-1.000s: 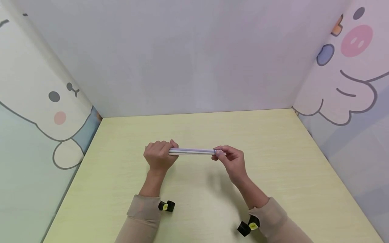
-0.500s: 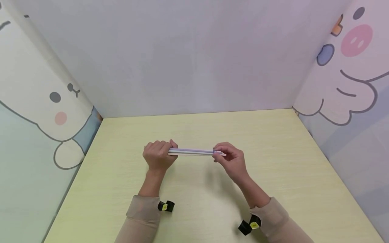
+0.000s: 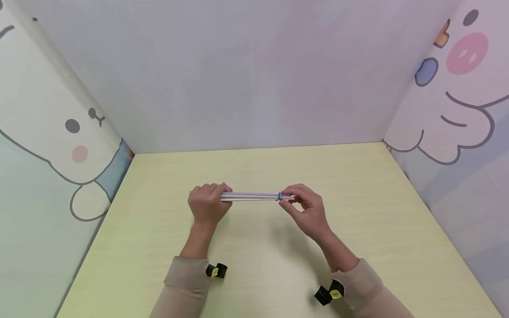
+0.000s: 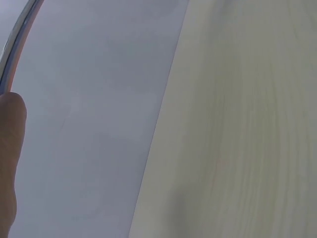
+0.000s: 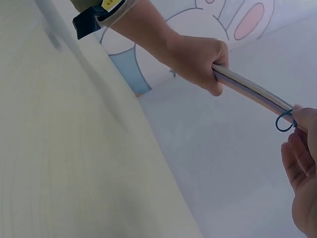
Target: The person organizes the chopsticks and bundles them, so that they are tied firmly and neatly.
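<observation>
The sticks (image 3: 252, 197), a slim bundle in lavender and white, are held up off the table (image 3: 254, 260), nearly level and crosswise before the person. The left hand (image 3: 207, 201) grips their left end in a fist, knuckles on the far side and the back of the hand toward the head camera. Its thumb shows at the far edge of the sticks, and in the left wrist view a fingertip lies against them.

The right hand (image 3: 307, 210) is at their right end, reaching in from the near side. Its thumb and forefinger are bent toward each other and pinch the sticks by the tips, while the other fingers curl loosely below, as the right wrist view shows. A blue band (image 3: 280, 196) goes around the sticks just beside those fingertips, with a thin loop standing out from the bundle; whether the fingers also catch the band, I cannot tell.

The left forearm rises steeply toward the sticks, leaning slightly inward; the right one slants in more strongly, its wrist bent a little. Each ends in a beige sleeve (image 3: 186, 282), with a small black camera (image 3: 216, 270) at the cuff, nearer the person than the sticks. Shadows (image 3: 290, 238) fall on the table below the sticks, and a pale wall (image 3: 254, 79) stands beyond them.
</observation>
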A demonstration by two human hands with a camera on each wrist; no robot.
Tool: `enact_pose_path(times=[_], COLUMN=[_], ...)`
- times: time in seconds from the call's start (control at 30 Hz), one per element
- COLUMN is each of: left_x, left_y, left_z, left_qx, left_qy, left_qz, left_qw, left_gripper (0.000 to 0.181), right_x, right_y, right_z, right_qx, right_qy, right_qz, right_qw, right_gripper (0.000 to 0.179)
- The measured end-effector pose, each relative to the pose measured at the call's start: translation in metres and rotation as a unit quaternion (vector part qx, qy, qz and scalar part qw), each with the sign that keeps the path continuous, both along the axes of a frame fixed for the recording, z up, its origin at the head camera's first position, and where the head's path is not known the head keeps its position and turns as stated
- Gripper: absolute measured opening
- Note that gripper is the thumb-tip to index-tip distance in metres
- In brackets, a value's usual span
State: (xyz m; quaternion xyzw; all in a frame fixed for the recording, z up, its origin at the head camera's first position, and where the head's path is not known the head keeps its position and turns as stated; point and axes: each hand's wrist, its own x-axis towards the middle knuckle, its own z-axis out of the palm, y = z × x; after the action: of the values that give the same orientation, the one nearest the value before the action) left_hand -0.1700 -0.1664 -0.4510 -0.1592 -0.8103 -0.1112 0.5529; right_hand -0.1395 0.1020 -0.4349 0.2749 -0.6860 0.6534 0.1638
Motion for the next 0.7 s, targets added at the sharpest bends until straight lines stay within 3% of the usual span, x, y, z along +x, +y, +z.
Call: enact_pose_path(times=[0.27, 0.5, 0.7], left_x=[0.0, 0.001, 0.001], left_y=[0.004, 0.009, 0.012], left_z=[0.001, 0.003, 0.004], left_qx=[0.004, -0.004, -0.018], left_qy=[0.008, 0.017, 0.009], left_qz=[-0.003, -0.007, -0.013], left_qw=[1.0, 0.9998, 0.9997], left_gripper=[0.027, 0.027, 0.027], right_x=[-0.003, -0.007, -0.008], right_y=[0.003, 0.004, 0.003], right_z=[0.003, 0.004, 0.001], right_qx=[0.002, 0.069, 0.099], right_qy=[0.016, 0.049, 0.051], right_qz=[0.044, 0.018, 0.028], right_qw=[0.9989, 0.9962, 0.9934], right_gripper=[0.028, 0.03, 0.036])
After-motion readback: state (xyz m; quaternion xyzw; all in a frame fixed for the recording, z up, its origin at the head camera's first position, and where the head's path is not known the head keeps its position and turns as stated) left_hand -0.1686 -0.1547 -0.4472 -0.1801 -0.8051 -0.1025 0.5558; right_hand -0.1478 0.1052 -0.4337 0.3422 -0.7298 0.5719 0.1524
